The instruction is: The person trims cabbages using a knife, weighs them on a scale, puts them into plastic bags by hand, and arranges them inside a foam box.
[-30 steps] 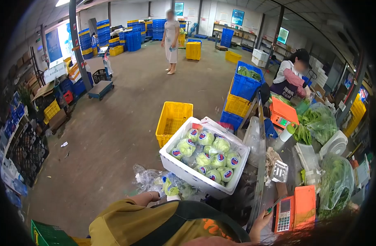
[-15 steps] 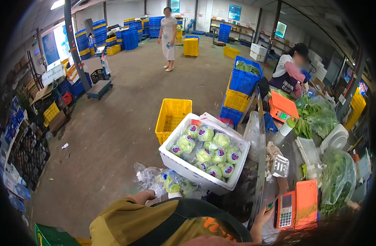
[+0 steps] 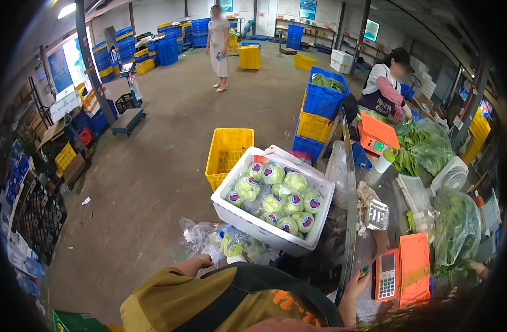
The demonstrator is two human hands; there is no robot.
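My left hand (image 3: 206, 261) is low beside crumpled clear plastic bags (image 3: 201, 237) with a green leafy piece (image 3: 230, 244) among them; its fingers are partly hidden. Just above stands a white foam box (image 3: 259, 231) of round, pale green wrapped heads, probably lettuce (image 3: 272, 203), with blue and red labels. At the bench, my right hand (image 3: 354, 286) has its fingers bent around a small dark green thing (image 3: 366, 270), too small to name. Next to that hand is an orange scale (image 3: 414, 268) with a keypad.
A yellow crate (image 3: 227, 166) stands behind the foam box. Stacked crates (image 3: 319, 119) line the bench. On the bench are a clear tray (image 3: 378, 214), a second orange scale (image 3: 378, 133) and bagged greens (image 3: 455, 227). A co-worker (image 3: 387, 91) and a standing person (image 3: 218, 47) are further off.
The view has tilted slightly, so the scene sits a little higher and further left. Both hands stay nearly where they were. The co-worker's head is raised slightly.
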